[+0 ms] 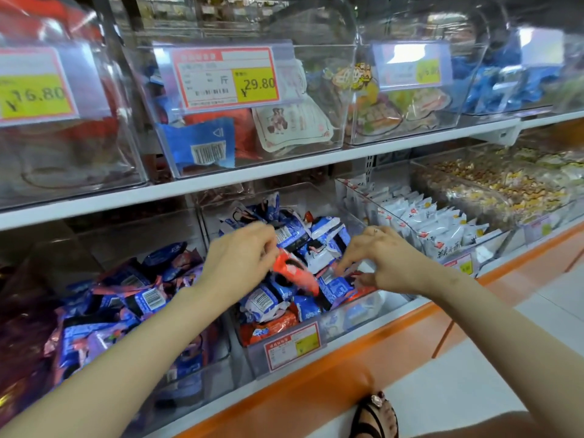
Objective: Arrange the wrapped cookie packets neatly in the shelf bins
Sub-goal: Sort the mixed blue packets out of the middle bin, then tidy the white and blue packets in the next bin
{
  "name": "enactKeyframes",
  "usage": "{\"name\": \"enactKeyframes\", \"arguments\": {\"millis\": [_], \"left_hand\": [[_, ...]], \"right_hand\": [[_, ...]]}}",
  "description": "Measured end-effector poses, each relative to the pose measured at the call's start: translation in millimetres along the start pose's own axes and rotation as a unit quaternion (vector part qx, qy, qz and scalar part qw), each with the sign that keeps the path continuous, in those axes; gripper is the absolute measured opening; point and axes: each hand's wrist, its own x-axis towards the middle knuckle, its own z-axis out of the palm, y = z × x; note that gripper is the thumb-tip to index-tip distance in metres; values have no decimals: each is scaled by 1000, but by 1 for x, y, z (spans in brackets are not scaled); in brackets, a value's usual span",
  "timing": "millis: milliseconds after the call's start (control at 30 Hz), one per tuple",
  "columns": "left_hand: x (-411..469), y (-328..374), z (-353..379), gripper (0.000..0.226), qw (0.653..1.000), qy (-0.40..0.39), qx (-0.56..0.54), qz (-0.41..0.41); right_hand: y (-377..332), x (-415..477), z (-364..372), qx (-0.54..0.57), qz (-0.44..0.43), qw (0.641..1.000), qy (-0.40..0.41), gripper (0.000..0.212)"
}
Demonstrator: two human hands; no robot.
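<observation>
Store aisle. White upper shelf board (pixel 252 173) slants across the view, carried near its right end by a white bracket (pixel 502 134). Orange base panel (pixel 316 393) runs under the bottom tier. Floor (pixel 512 343): pale, glossy tiles, lower right. Lighting bright and even.

Two hands, left hand (pixel 243 257) and right hand (pixel 388 260); one red packet (pixel 294 273) held; blue packets (pixel 268 301) too many to count

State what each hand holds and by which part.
The left hand pinches the red packet by its upper end. The right hand is among the blue packets; a hold cannot be told.
</observation>
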Motion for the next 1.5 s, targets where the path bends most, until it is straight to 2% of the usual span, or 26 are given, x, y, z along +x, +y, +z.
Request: {"name": "enactKeyframes", "arguments": {"millis": [100, 233, 367, 433, 533, 633, 700, 733, 833, 933, 1000, 1100, 1167, 1233, 1333, 1400, 1500], "left_hand": [[7, -5, -8, 17, 993, 62, -51, -87], [8, -10, -9, 21, 967, 34, -180, -177], [3, -14, 0, 22, 987, -20, -114, -108], [1, -15, 3, 23, 993, -29, -88, -80], [-1, -15, -2, 21, 993, 4, -96, -72], [-5, -16, -12, 20, 988, 22, -127, -83], [-10, -16, -17, 22, 983, 22, -155, -91], [-12, -16, -19, 21, 981, 25, -168, -96], [-20, -12, -26, 16, 967, 32, -222, -118], [-28, -11, -31, 18, 953, 28, -262, -149], [-33, -15, -31, 19, 940, 32, -293, -171], [-39, -20, -32, 18, 910, 49, -356, -209], [-43, -19, -37, 17, 887, 68, -394, -230], [-49, -16, -45, 17, 879, 95, -405, -234], [-60, -15, -59, 21, 855, 139, -433, -250], [-71, -17, -69, 19, 830, 159, -460, -272], [-93, -19, -87, 16, 807, 177, -484, -289]], "right_hand": [[-3, -4, 6, -45, -13, 999, -20, 39], [-1, -3, 6, -37, -16, 998, -43, 35], [-1, -3, 7, -34, -41, 998, -42, 44], [-5, 0, 14, -35, -65, 997, -6, 37], [-10, 6, 25, -32, -98, 993, 59, 17], [-21, 13, 21, 1, -89, 992, 86, 14], [-33, 15, 15, 66, -88, 991, 75, 15], [-40, 15, 14, 107, -89, 989, 46, 16], [-59, 15, 21, 167, -97, 979, -71, 19], [-62, 21, 29, 127, -91, 983, -91, 28], [-63, 25, 32, 93, -92, 987, -98, 26], [-68, 26, 35, 91, -104, 987, -76, 7], [-71, 26, 32, 113, -100, 987, -51, 6], [-72, 25, 22, 157, -77, 985, 7, 7], [-78, 15, -4, 299, -24, 950, 84, 13], [-87, 6, -17, 390, -12, 916, 94, 20], [-104, 3, -22, 462, -19, 881, 98, 18]]}}
